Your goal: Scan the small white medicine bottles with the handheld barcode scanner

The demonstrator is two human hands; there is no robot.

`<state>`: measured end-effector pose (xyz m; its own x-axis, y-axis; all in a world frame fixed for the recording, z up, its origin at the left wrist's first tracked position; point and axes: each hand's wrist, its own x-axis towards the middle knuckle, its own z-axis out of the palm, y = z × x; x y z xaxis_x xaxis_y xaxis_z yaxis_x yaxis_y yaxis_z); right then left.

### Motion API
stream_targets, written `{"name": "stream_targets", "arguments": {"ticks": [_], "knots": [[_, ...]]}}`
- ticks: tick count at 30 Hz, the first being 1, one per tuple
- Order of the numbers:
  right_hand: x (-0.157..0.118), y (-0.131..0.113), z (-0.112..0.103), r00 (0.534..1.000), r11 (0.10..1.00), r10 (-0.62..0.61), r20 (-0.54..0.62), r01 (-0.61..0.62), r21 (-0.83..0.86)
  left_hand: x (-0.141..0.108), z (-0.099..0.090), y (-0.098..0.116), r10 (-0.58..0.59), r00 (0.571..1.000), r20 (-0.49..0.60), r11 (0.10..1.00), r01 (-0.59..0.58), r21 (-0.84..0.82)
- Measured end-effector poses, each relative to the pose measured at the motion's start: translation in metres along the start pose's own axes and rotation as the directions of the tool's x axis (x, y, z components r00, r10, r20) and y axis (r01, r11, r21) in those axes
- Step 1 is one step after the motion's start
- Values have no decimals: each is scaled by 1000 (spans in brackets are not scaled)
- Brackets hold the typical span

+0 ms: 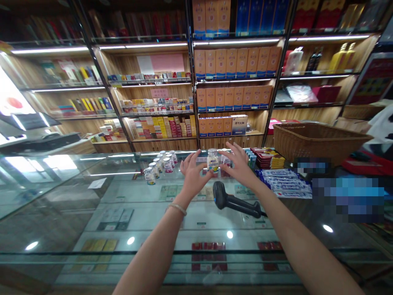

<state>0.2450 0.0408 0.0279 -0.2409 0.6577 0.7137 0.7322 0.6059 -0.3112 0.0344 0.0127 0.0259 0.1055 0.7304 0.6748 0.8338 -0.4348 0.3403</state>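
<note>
A small clear jar with a pale lid and a yellow-and-blue label stands upright between my two hands, just above or on the glass counter; I cannot tell which. My left hand grips its left side low down, thumb at the base, other fingers raised. From the right, my right hand pinches the same jar with thumb and forefinger, the rest spread. Partly hidden behind the right hand is another jar. Below the hands a black barcode scanner lies on the glass.
Several similar jars stand in rows on the left. To the right are blue-and-white packets, stacked red-and-yellow boxes and a wicker basket. Shelves of boxed goods line the wall beyond the glass counter.
</note>
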Motion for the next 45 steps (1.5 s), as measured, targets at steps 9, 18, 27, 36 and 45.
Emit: {"name": "stream_targets", "arguments": {"ticks": [9, 18, 27, 36, 45], "knots": [[0, -6, -6, 998, 996, -38, 44, 41, -80, 1, -3, -7, 60, 994, 91, 998, -61, -1], [17, -25, -34, 987, 975, -112, 116, 132, -176, 11, -32, -7, 154, 974, 168, 986, -162, 35], [19, -72, -14, 974, 981, -136, 179, 157, -110, -18, -67, -40, 110, 960, 257, 990, -129, 58], [20, -118, 28, 969, 972, -203, 138, 217, -92, -48, -105, -78, 41, 981, 191, 977, -79, 199], [14, -163, 79, 951, 964, -262, 163, 266, -5, -87, -145, -116, -58, 981, 186, 949, -3, 316]]}}
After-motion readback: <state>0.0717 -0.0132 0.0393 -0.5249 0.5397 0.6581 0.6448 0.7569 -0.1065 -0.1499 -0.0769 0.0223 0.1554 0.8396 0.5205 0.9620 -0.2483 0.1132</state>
